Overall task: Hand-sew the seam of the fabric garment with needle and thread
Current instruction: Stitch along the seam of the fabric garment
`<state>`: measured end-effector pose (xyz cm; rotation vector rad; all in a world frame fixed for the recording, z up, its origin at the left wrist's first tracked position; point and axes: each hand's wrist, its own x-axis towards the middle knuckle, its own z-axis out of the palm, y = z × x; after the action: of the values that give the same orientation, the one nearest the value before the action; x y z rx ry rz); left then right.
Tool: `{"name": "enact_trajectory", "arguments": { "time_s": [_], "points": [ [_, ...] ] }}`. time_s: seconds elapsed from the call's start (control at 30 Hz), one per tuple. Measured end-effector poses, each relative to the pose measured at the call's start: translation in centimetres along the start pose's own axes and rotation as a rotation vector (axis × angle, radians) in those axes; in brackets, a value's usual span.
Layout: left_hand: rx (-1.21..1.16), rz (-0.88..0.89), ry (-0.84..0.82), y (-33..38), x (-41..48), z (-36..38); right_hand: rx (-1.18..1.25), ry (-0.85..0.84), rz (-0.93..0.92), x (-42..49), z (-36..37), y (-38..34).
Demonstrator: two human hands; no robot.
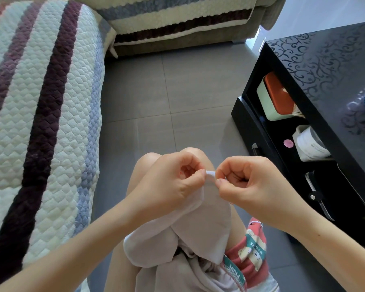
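A pale grey-beige fabric garment [200, 226] hangs over my lap and knees. Both hands hold a small folded edge of it [210, 174] raised in front of my knees. My left hand [175, 182] pinches that edge from the left between thumb and forefinger, other fingers curled. My right hand [247, 182] pinches it from the right, fingers curled into the palm. A thin dark line inside the right palm may be the needle or thread; I cannot tell which. No thread shows clearly.
A quilted striped sofa cover [40, 114] lies at my left, another sofa [177, 24] at the back. A black patterned coffee table [329, 66] stands at the right, its shelf holding a green-and-orange box [276, 98] and a white jar [310, 144]. Grey tiled floor [167, 98] lies ahead.
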<state>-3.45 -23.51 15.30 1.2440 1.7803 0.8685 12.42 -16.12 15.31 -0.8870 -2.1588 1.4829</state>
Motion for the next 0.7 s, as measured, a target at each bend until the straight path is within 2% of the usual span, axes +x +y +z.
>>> {"name": "enact_trajectory", "arguments": {
  "time_s": [0.13, 0.27, 0.3, 0.4, 0.47, 0.63, 0.7],
  "points": [
    [-0.006, 0.004, 0.046, -0.3, 0.0, -0.2, 0.009, 0.039, 0.004, 0.1, 0.0, 0.1],
    [-0.026, -0.097, 0.24, 0.0, 0.2, -1.7, -0.009, 0.072, -0.013, 0.2, 0.2, 0.3],
    [-0.023, -0.155, 0.217, 0.3, 0.4, -2.1, -0.007, 0.076, -0.016, 0.2, 0.2, 0.3],
    [-0.098, -0.349, -0.075, 2.1, 0.7, -2.4, -0.005, 0.072, -0.063, 0.3, 0.5, 0.4],
    [-0.153, -0.432, -0.205, 2.7, 1.3, -2.3, -0.028, 0.056, -0.117, 0.3, 0.8, 0.5],
    [-0.269, -0.537, -0.305, 2.5, 2.5, -2.2, -0.137, -0.012, -0.211, 0.0, 1.2, 0.8],
    [-0.263, -0.513, -0.299, 1.9, 2.2, -2.2, -0.129, -0.091, -0.207, -0.1, 0.3, 0.8]
  ]
}}
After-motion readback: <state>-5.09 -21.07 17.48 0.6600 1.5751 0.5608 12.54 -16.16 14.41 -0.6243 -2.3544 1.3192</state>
